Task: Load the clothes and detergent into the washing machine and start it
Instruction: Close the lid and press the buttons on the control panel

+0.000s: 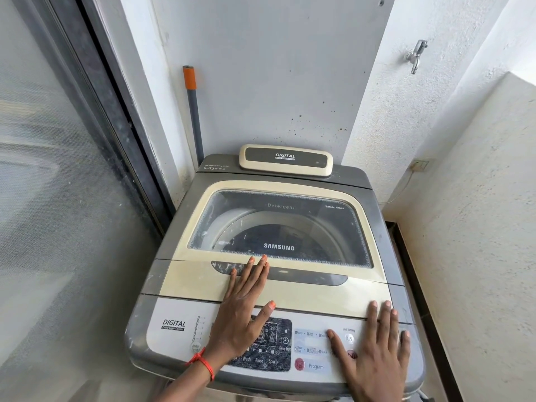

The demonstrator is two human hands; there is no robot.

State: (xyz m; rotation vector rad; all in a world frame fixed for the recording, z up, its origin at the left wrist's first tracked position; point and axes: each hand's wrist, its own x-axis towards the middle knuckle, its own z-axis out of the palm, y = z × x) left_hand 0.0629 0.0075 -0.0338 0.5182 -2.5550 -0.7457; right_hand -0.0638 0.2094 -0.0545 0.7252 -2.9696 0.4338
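Observation:
A grey and cream top-loading washing machine point(162, 280) stands in a narrow corner with its glass lid point(290, 227) closed. Dark clothes show in the drum through the glass. My left hand point(243, 309) lies flat across the lid's front strip, fingertips on the grey lid handle point(304, 277). My right hand point(377, 352) rests flat and spread on the control panel point(313, 364), beside the red Program button point(299, 364). Neither hand holds anything. No detergent container is in view.
A sliding glass door point(58, 198) runs along the left. A grey pole with an orange grip point(193, 111) leans behind the machine. A wall tap point(416, 55) and a socket with a cable point(420, 165) are on the right wall.

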